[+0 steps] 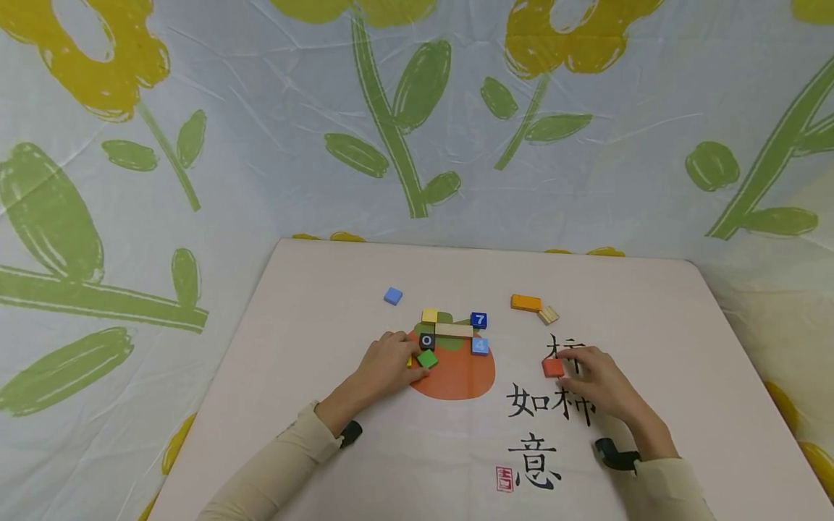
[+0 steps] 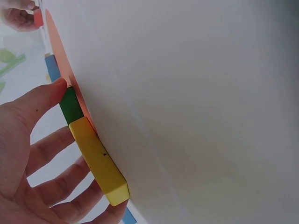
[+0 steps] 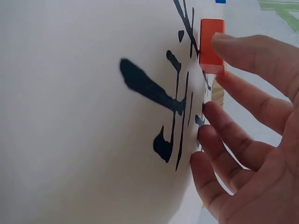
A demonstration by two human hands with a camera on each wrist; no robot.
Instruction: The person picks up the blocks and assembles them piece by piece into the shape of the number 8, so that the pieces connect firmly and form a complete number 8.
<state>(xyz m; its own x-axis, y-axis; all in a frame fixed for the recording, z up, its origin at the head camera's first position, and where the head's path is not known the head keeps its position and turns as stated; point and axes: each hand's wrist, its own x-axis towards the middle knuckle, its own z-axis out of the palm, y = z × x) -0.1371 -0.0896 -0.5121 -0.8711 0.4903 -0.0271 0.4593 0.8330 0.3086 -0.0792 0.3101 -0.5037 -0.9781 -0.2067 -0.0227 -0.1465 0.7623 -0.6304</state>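
In the head view my left hand (image 1: 391,365) is at the left of the printed orange persimmon, its thumb and index finger at opposite sides of a green block (image 1: 427,359). A yellow block (image 2: 99,158) lies against the green block's end, beside the other fingers. My right hand (image 1: 602,380) pinches a red block (image 1: 553,368) between thumb and index finger over the black characters, its other fingers spread near the tabletop. Past the left hand stand a black block marked 0 (image 1: 426,341), a plain wooden strip (image 1: 454,331), and a light blue block marked 4 (image 1: 480,346).
A pale yellow block (image 1: 429,315) and a dark blue block marked 7 (image 1: 478,320) flank the strip's far side. Farther off lie a blue block (image 1: 393,296), an orange block (image 1: 525,303) and a small wooden piece (image 1: 549,315). A flowered cloth (image 1: 260,145) hangs behind the table.
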